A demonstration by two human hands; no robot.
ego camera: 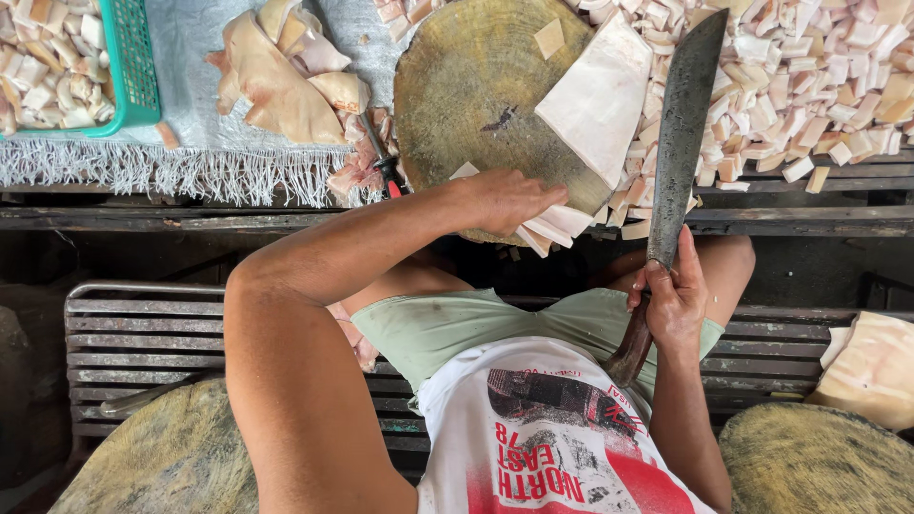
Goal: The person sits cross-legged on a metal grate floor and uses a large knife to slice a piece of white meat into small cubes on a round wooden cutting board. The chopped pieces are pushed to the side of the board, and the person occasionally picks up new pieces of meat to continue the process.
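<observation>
R hand (674, 300) is closed tight round the dark handle of a long cleaver (678, 143), blade lying flat w/ tip over the heap of cut white cubes (809, 76). L hand (509, 200) rests fingers loosely curled on thin white strips (557, 228) at the near edge of the round wooden block (476, 95); a big white slab (595, 100) lies on the block's right side, just beside the blade

Left hand (505, 200) reaches forward, right hand (674, 300) fingers clenched.
</observation>
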